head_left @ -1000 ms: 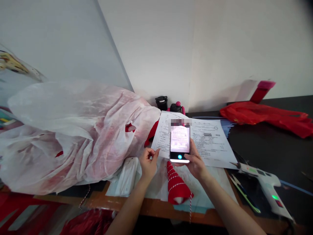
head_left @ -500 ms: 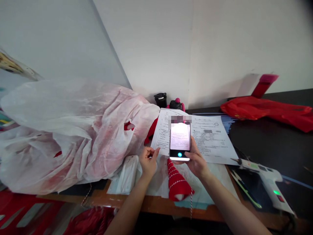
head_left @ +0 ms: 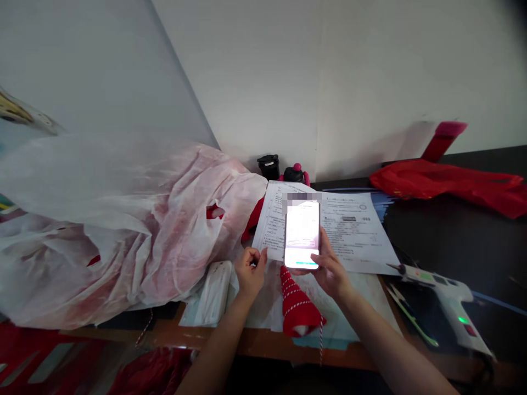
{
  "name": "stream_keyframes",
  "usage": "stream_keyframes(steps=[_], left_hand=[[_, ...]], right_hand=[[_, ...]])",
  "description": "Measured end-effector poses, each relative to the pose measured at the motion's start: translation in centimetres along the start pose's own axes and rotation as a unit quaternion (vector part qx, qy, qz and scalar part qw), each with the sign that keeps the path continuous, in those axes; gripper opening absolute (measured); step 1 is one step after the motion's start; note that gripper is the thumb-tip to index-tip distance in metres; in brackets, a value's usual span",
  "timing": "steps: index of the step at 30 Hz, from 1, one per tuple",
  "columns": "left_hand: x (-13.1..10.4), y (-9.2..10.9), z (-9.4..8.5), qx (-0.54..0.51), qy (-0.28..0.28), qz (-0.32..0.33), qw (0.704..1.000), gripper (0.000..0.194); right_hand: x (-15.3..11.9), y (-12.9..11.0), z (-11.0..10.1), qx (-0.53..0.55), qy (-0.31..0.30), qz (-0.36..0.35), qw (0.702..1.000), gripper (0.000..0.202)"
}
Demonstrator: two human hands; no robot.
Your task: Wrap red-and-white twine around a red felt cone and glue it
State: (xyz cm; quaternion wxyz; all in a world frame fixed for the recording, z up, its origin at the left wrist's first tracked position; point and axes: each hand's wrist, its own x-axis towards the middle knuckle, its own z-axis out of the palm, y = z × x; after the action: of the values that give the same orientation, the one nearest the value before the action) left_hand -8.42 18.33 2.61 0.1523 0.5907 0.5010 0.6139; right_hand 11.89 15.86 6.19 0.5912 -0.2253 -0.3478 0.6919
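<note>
- Plastic bag [head_left: 173,219], far left: thin, whitish, translucent film, crumpled into soft folds, red material showing through its tears
- White object [head_left: 216,293], right of the bag: flat, smooth block with rounded corners, its long axis running from the near edge toward the wall
- Left hand [head_left: 250,274]: forearm rising from the near edge, fingers curled inward, thumb toward the index finger, beside the sheet's lower left part; whether paper is pinched cannot be told
- Printed sheet [head_left: 358,236], lying beyond the hands: thin white paper, broad axis running left to right, lines of black print
- Phone [head_left: 302,233], above the sheet's middle: slim slab with rounded corners and a bright, glossy screen facing the person; long axis pointing away, top end toward the wall
- Red cone [head_left: 298,304], below the phone: fabric spiralled with red-and-white cord, tip pointing away under the phone, wide base toward the near edge
- Right hand [head_left: 332,273]: forearm slanting in from lower right, fingers gripping the phone's lower right side, thumb over the screen's lower corner
- Glue gun [head_left: 447,299], far right: hard white plastic, green light lit, nozzle pointing left toward the sheet's corner
</note>
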Motion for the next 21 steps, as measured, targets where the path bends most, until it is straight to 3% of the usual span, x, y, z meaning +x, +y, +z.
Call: stream_keyframes(steps=[14, 21], left_hand=[[-0.4, -0.6, -0.4, 0.026, -0.003, 0.030, 0.999, 0.040], [-0.5, -0.9, -0.9, 0.041, -0.001, 0.024, 0.999, 0.047]], right_hand=[[0.0, -0.4, 0.3, -0.009, -0.008, 0.004, 1.000, 0.076], [0.8, -1.9, -1.1, -0.009, 0.076, -0.067, 0.995, 0.070]])
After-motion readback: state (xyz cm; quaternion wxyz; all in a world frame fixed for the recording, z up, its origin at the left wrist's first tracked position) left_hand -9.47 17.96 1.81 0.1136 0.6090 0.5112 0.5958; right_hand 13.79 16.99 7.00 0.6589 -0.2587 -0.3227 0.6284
